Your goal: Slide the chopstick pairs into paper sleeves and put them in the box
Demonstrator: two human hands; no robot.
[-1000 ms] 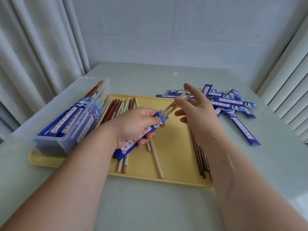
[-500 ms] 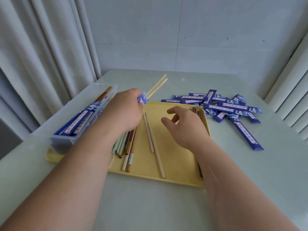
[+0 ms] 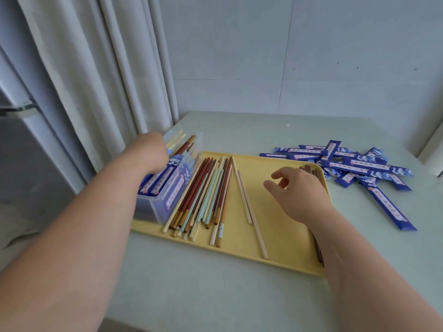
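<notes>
Head view: left hand (image 3: 148,153) clasps a sleeved pair (image 3: 176,140) over the clear box (image 3: 165,204), pale tips blurred. Right hand (image 3: 299,188) hangs slack, holding nothing, above the yellow tray (image 3: 275,238). Empty sleeves (image 3: 359,167) lie right of the tray.

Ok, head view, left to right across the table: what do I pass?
Clear box → bundle of mixed chopsticks → pale chopstick pair → right hand → pile of blue paper sleeves.

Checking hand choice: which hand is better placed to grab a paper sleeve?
Right, likely: the right hand hovers empty over the yellow tray, nearest the paper sleeves; the left hand is at the box.
</notes>
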